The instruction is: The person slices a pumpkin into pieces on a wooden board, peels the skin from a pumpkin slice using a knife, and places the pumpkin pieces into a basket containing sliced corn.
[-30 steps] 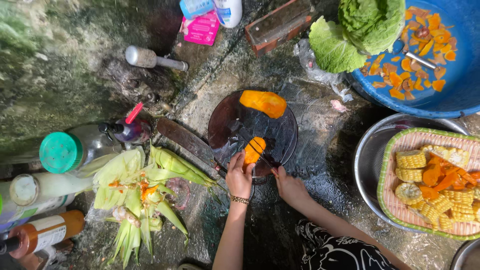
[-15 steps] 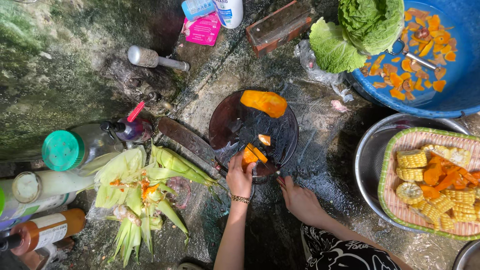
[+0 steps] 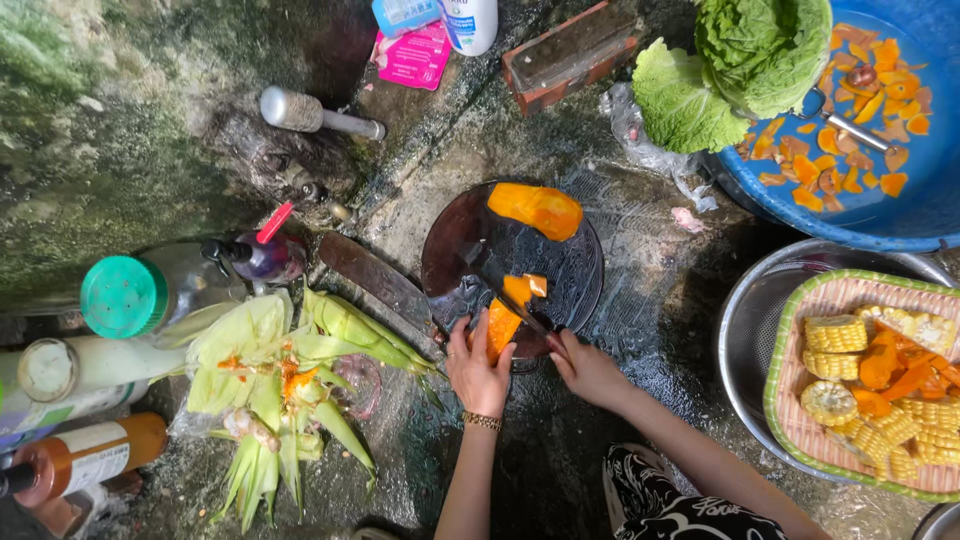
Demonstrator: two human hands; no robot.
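On the round dark cutting board [image 3: 570, 290], left hand [image 3: 478, 368] clamps an orange squash piece [image 3: 500, 325]; right hand [image 3: 585, 368] grips a knife [image 3: 520, 312] touching it. Flesh probably firm, wet, slippery: hold by rind side. Larger squash chunk [image 3: 535, 208] lies apart.

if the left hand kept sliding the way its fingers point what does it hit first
Likely the small cut orange piece just beyond the wedge the left hand holds on the round dark board; further along lies the big orange chunk. Depth is hard to judge from above.
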